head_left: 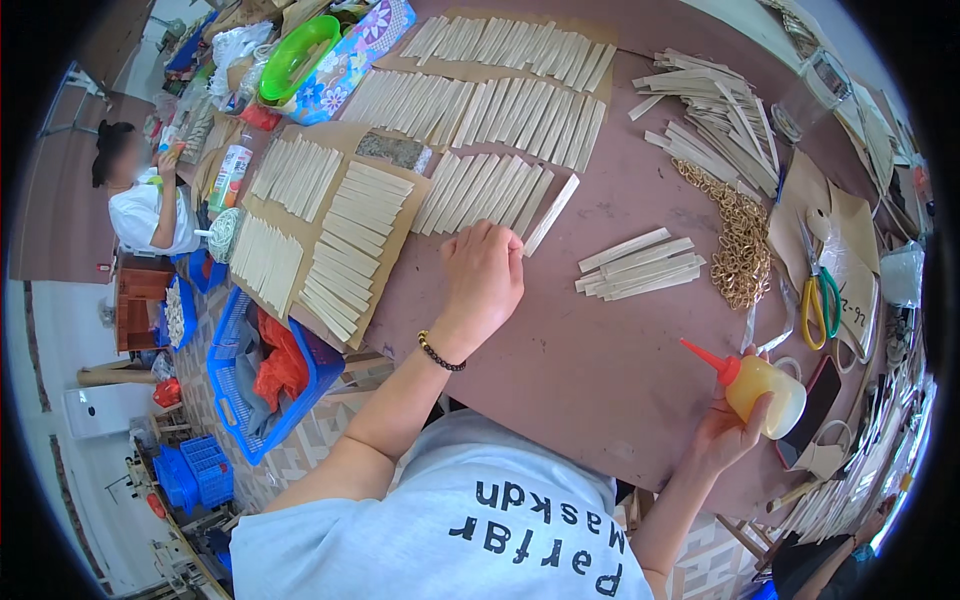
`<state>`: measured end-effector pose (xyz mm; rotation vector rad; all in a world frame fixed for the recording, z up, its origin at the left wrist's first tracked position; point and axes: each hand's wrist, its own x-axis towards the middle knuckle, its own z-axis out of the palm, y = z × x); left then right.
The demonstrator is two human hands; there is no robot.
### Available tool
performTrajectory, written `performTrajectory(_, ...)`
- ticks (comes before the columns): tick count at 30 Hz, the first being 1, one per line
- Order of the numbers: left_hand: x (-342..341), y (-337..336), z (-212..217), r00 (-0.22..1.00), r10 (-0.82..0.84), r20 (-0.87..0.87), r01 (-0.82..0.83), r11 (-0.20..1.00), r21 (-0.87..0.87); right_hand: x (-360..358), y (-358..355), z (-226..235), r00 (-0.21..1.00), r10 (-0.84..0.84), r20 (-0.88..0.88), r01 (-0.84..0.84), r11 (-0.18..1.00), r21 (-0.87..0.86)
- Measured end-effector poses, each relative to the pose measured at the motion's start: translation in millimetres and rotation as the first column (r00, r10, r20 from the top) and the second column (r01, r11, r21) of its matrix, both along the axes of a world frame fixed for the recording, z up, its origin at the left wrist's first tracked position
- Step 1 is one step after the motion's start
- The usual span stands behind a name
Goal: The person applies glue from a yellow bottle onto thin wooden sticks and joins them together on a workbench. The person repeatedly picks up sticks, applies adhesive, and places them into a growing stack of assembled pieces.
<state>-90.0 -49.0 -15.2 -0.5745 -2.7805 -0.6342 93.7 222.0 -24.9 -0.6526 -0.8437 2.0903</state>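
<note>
My right grip [730, 428] is wrapped round the red-tipped squeeze bottle [768, 396] near the edge of the counter [600, 390], left grip [487, 268] curled beside a pale strip [551, 216], can't tell if pinching it, strip rows [530, 122] beyond.

Black lettering marks the pale shirt [425, 525]; dark numerals mark brown paper [848, 285].

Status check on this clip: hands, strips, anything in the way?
Left hand at a strip, grip unclear. Right hand holding bottle, red nozzle pointing up-left. Strip stack and chain lie beyond bottle.
</note>
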Motion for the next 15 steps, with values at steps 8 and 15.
performTrajectory(8, 5.5, -3.6, -5.4, 0.999, 0.012, -0.037, -0.013, 1.0, -0.012, 0.9, -0.3, -2.7, 1.0, 0.024, -0.015, -0.024, 1.0, -0.004)
performTrajectory(15, 4.0, 6.9, 9.5, 0.999, -0.023, -0.036, 0.023, 1.0, 0.021, 2.4, 1.0, -2.4, 0.998, 0.027, -0.051, -0.03, 0.998, -0.055)
